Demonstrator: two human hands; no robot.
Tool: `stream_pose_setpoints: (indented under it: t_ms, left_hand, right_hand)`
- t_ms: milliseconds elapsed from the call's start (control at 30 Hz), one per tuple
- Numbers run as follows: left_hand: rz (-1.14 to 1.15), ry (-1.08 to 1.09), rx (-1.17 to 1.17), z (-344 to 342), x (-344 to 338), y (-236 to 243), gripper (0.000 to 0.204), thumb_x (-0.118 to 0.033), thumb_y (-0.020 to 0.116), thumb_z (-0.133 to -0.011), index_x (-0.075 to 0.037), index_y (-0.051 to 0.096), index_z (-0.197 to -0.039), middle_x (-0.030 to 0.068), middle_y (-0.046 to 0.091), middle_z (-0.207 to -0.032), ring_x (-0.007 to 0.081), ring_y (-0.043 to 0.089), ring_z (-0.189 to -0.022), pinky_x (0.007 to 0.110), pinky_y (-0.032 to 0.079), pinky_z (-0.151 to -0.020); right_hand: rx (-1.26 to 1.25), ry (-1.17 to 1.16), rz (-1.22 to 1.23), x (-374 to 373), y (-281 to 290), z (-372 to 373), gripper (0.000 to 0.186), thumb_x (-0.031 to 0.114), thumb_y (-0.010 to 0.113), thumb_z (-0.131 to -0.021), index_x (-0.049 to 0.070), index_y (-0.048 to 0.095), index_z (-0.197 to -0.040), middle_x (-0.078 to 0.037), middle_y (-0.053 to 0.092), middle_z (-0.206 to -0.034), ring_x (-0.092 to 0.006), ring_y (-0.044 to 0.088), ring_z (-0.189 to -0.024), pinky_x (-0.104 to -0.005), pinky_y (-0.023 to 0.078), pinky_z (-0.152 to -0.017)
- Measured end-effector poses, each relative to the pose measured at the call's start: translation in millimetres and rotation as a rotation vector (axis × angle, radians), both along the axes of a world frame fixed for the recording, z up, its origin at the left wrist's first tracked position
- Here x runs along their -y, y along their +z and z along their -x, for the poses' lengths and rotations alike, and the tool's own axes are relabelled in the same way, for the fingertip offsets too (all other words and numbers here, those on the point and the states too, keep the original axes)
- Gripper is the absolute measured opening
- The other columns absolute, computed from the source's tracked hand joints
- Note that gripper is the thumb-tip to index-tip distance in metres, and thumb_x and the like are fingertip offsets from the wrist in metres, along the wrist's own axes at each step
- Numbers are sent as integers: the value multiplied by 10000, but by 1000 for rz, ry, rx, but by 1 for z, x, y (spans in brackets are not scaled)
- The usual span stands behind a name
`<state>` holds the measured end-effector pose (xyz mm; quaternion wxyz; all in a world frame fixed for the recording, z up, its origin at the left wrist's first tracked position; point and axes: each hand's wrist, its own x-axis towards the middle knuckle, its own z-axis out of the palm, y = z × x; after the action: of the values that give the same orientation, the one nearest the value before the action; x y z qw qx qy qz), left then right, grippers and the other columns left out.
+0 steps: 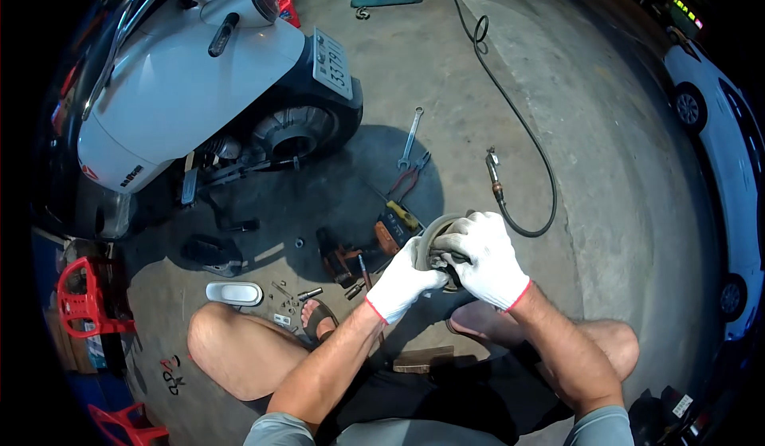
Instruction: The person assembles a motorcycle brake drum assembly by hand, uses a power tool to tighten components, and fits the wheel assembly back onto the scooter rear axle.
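Clock directions are read from the round, beige-grey metal part (431,233), which is held off the floor (526,302) in front of the seated person, between the knees. The left hand (406,280), in a white knitted glove with a red-edged cuff, grasps the part from 8 o'clock, its thumb laid across the near side towards the middle. The matching gloved right hand (480,256) grasps it from 3 o'clock, knuckles uppermost, its fingers bent over and into the hollow. The left forearm (331,370) comes in from 7 o'clock, the right forearm (560,346) from between 4 and 5, so the wrists converge.

The part looks like a shallow bowl or drum: a smooth, dull curved rim shows at 11 o'clock, with darker metal inside. The gloves hide most of the remainder, so its full shape cannot be told. Red-handled pliers (408,179) lie at 11 o'clock, and a brown wooden block (422,359) at 6.
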<state>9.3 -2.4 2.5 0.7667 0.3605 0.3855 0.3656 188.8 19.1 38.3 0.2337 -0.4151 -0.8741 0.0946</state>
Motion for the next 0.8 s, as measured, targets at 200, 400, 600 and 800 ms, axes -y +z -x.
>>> stream_pose_setpoints:
  t_ms: [200,400,600,800]
  left_hand:
    - [15,28,-29,0,3,-16,619,-69,741,-771,-29,463,-1322,14,601,-989,50,559,-765,202,462,-626]
    - [132,-86,198,7,2,-20,565,-86,755,-800,-37,525,-1313,13,649,-1073,61,600,-885,214,506,-739]
    - [275,-28,396,23,0,-33,490,-46,716,-833,-20,522,-1282,55,650,-1025,24,516,-552,144,395,-443]
    - [319,45,476,28,0,-35,341,-27,655,-882,-26,544,-1204,47,636,-946,39,484,-556,151,386,-456]
  right_hand:
    - [-160,67,-13,-5,-2,-1,127,127,662,-771,127,726,-881,-25,678,-842,-250,614,-836,-387,444,-789]
    - [-657,-234,599,-12,5,-16,121,11,582,-900,-2,672,-980,-94,675,-837,-154,674,-889,-289,540,-812]
    - [-641,-432,496,-30,33,-48,154,17,590,-905,-24,661,-1035,-92,718,-965,-116,670,-879,-272,541,-795]
    - [-496,-192,249,-15,39,-23,166,9,628,-827,35,687,-979,-119,673,-904,-221,672,-766,-333,545,-705]
